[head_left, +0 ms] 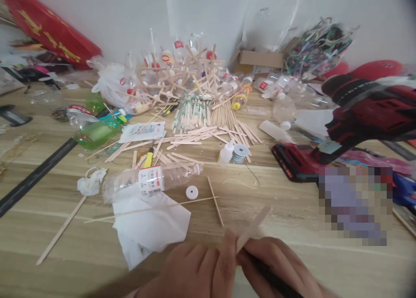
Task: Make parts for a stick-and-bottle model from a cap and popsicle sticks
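My left hand (195,267) is closed around a flat wooden craft stick (255,226), whose free end points up and to the right. Close against it, my right hand (282,263) grips a dark slim tool (268,274); its tip is hidden at the stick, so its kind is unclear. Beyond my hands lie a thin wooden stick (215,202), a white bottle cap (191,192) with a dark spot in its centre, and a bamboo skewer (182,203). The skewer crosses a white paper sheet (162,224). A clear plastic bottle (175,177) lies on its side behind the paper.
A red and black cordless drill (360,116) stands at the right. Farther back are a small glue bottle (225,154), a wire spool (240,153), a yellow-handled screwdriver (148,158), a skewer pile (224,114) and a green bottle (97,132). A crumpled tissue (92,182) lies left.
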Demonstrator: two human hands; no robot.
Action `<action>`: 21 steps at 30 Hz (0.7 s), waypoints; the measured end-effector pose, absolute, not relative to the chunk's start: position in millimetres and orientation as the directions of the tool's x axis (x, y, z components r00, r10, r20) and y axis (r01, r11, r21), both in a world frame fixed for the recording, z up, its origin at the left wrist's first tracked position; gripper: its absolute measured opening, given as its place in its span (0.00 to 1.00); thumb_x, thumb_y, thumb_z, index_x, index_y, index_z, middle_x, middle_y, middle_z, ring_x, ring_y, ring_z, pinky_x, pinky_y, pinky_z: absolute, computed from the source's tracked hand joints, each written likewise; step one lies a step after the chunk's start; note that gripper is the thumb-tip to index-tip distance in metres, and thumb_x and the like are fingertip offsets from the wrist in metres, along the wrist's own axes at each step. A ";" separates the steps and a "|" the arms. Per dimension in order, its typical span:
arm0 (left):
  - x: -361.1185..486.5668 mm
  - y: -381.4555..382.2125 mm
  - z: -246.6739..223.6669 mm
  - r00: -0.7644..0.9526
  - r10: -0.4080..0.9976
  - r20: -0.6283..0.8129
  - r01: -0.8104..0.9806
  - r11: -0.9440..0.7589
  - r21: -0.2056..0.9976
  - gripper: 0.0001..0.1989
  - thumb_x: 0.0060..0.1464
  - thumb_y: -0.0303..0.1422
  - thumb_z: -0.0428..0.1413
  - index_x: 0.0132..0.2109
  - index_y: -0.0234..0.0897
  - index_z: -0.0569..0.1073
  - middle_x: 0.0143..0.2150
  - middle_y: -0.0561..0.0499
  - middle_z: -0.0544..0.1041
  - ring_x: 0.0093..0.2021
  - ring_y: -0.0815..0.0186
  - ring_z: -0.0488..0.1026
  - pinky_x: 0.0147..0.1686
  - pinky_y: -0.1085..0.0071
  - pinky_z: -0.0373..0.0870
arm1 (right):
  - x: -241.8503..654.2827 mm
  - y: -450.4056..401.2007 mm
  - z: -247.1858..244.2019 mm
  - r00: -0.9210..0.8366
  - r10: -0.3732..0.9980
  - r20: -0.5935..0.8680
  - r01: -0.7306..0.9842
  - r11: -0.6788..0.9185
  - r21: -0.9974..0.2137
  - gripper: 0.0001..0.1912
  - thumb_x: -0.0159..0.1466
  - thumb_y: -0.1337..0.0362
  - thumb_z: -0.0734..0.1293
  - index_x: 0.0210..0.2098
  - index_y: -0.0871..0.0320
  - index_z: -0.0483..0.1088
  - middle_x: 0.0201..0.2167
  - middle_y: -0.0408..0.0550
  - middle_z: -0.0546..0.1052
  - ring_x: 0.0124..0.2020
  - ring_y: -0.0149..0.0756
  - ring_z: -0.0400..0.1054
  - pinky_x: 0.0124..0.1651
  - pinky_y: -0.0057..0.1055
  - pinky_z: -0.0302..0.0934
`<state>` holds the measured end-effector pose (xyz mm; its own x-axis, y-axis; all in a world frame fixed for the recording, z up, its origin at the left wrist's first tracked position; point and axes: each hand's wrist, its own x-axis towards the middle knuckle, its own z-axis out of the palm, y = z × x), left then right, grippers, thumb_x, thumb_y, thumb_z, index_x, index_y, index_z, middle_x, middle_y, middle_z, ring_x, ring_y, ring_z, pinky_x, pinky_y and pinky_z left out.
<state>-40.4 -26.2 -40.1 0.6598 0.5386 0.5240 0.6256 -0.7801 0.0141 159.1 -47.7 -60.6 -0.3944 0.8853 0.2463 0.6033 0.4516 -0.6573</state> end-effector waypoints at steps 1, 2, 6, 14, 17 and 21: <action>-40.7 -25.3 -40.2 0.643 0.569 0.512 0.633 -0.772 0.062 0.15 0.66 0.20 0.38 0.51 0.24 0.67 0.25 0.52 0.78 0.20 0.65 0.75 0.17 0.68 0.68 | 157.6 -45.9 -57.9 -0.384 0.895 0.229 0.605 0.431 -0.670 0.13 0.65 0.71 0.60 0.47 0.49 0.63 0.32 0.42 0.79 0.30 0.33 0.75 0.36 0.27 0.70; -41.2 -24.4 -40.3 0.620 0.603 0.502 0.638 -0.760 0.124 0.16 0.66 0.21 0.37 0.52 0.25 0.66 0.26 0.52 0.79 0.22 0.65 0.76 0.19 0.69 0.69 | 155.9 -43.7 -54.1 -0.368 0.909 0.194 0.612 0.394 -0.685 0.12 0.66 0.70 0.60 0.47 0.49 0.64 0.32 0.43 0.79 0.31 0.34 0.76 0.36 0.28 0.70; -44.3 -19.6 -40.6 0.537 0.759 0.367 0.619 -0.651 0.440 0.15 0.68 0.28 0.39 0.56 0.35 0.65 0.29 0.54 0.81 0.26 0.66 0.79 0.23 0.73 0.72 | 149.4 -34.3 -35.9 -0.366 0.929 0.052 0.585 0.273 -0.763 0.09 0.67 0.68 0.60 0.45 0.52 0.67 0.31 0.44 0.80 0.30 0.35 0.76 0.34 0.27 0.71; -45.3 -9.9 -34.7 0.423 0.904 0.066 0.523 -0.303 0.797 0.15 0.67 0.33 0.42 0.44 0.41 0.74 0.28 0.54 0.80 0.29 0.66 0.79 0.28 0.76 0.72 | 143.0 -33.0 -44.6 -0.290 0.953 -0.088 0.479 0.065 -0.875 0.12 0.70 0.60 0.56 0.31 0.54 0.63 0.22 0.41 0.71 0.18 0.28 0.67 0.23 0.24 0.64; -42.9 -10.7 -33.3 0.447 0.893 0.049 0.512 -0.300 0.805 0.15 0.67 0.33 0.42 0.42 0.41 0.74 0.30 0.54 0.80 0.31 0.66 0.79 0.31 0.75 0.71 | 140.9 -33.2 -45.1 -0.268 0.951 -0.157 0.455 -0.019 -0.890 0.14 0.71 0.58 0.55 0.29 0.54 0.60 0.21 0.38 0.67 0.16 0.26 0.64 0.23 0.24 0.61; -41.4 -12.8 -34.0 0.476 0.879 0.032 0.527 -0.314 0.790 0.15 0.66 0.31 0.41 0.41 0.40 0.73 0.31 0.53 0.81 0.31 0.66 0.79 0.30 0.76 0.70 | 137.7 -31.4 -37.5 -0.263 0.952 -0.158 0.446 -0.025 -0.895 0.13 0.70 0.58 0.56 0.29 0.54 0.60 0.22 0.38 0.67 0.16 0.25 0.62 0.24 0.25 0.59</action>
